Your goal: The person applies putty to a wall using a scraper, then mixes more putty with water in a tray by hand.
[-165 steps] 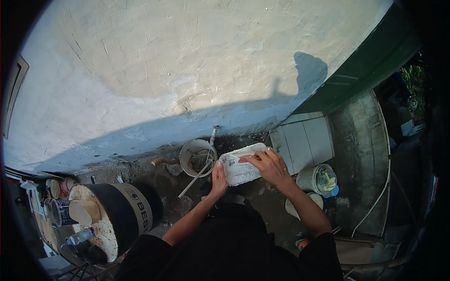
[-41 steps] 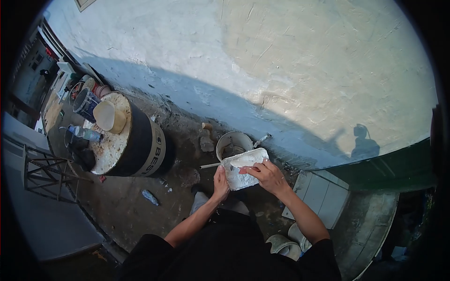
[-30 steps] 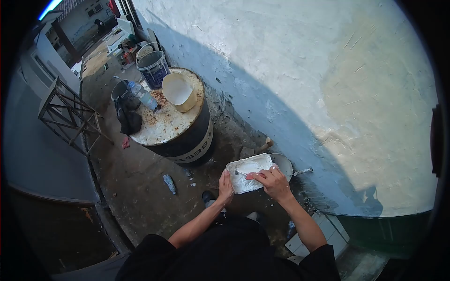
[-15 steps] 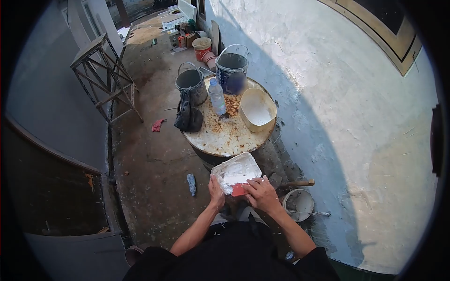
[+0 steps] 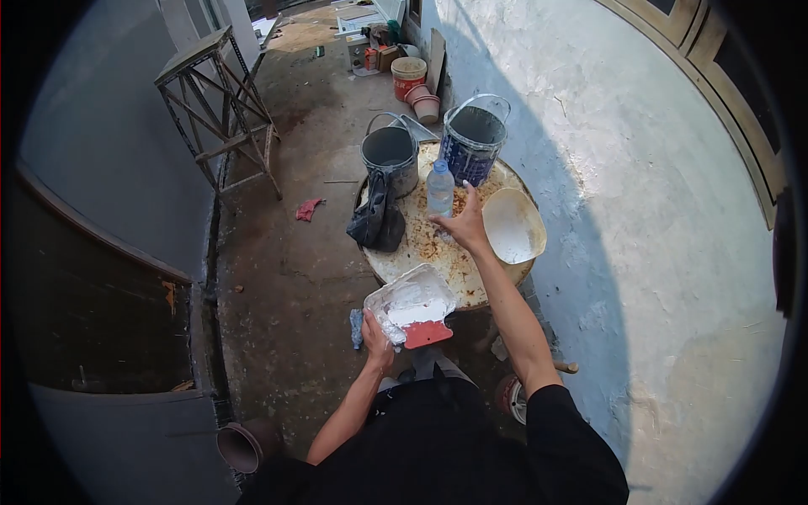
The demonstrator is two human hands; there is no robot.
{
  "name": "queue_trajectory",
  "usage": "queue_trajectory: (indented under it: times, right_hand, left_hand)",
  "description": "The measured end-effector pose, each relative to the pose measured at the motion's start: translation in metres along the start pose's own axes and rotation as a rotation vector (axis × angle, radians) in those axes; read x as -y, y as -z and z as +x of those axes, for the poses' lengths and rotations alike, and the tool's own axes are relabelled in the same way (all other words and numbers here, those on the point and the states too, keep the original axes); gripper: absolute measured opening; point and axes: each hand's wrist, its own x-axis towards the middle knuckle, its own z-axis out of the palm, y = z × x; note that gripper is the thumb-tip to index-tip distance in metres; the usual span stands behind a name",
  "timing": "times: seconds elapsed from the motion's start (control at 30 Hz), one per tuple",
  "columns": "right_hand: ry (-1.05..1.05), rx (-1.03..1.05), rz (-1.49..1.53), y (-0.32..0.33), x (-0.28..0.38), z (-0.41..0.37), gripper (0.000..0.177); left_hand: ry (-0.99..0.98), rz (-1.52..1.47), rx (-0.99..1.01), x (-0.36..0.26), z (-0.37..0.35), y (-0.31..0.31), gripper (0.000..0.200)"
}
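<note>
My left hand grips the side of a white-smeared tub that holds white paste. A red scraper rests at the tub's near edge, with no hand on it. Over the rusty drum top, my right hand is stretched out with thumb and fingers apart, just right of a clear water bottle with a blue cap. Whether the thumb touches the bottle, I cannot tell. Right of that hand lies a cream basin with white powder inside.
Two buckets, a dark one and a blue one, stand on the drum's far side beside a black bag. A metal stand is at the left. The wall runs along the right. A pot lies at lower left.
My right hand has let go of the red scraper and moved forward over the drum to the bottle. The tub stays in my left hand. The view has shifted.
</note>
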Motion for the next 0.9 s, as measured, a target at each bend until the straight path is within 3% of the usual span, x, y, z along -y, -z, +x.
queue_trajectory:
  times: [0.1,0.23,0.27,0.4,0.5,0.67,0.9]
  right_hand:
    - [-0.039,0.021,0.19,-0.05,-0.017,0.031,0.104]
    - [-0.041,0.009,0.158,-0.066,-0.023,0.051,0.083]
    - [-0.007,-0.054,0.15,-0.066,-0.022,0.052,0.07]
    - [0.073,-0.071,0.312,-0.032,-0.01,0.051,0.059]
    - [0.136,-0.079,0.246,0.013,0.002,0.047,0.058]
    - [0.198,0.171,0.116,0.116,0.038,0.042,0.06]
    - [-0.112,0.576,-0.123,0.131,0.015,-0.031,0.066]
  left_hand:
    - [0.004,0.063,0.008,0.006,0.024,-0.001,0.058]
    - [-0.016,0.125,0.019,0.005,0.05,-0.015,0.054]
    - [-0.013,0.144,0.015,0.005,0.058,-0.018,0.053]
    - [0.028,0.157,0.029,0.016,0.093,-0.024,0.052]
    - [0.049,0.196,0.047,0.01,0.106,-0.028,0.05]
    - [0.115,0.189,0.13,0.015,0.135,-0.029,0.048]
    - [0.207,0.127,0.385,0.013,0.178,-0.059,0.045]
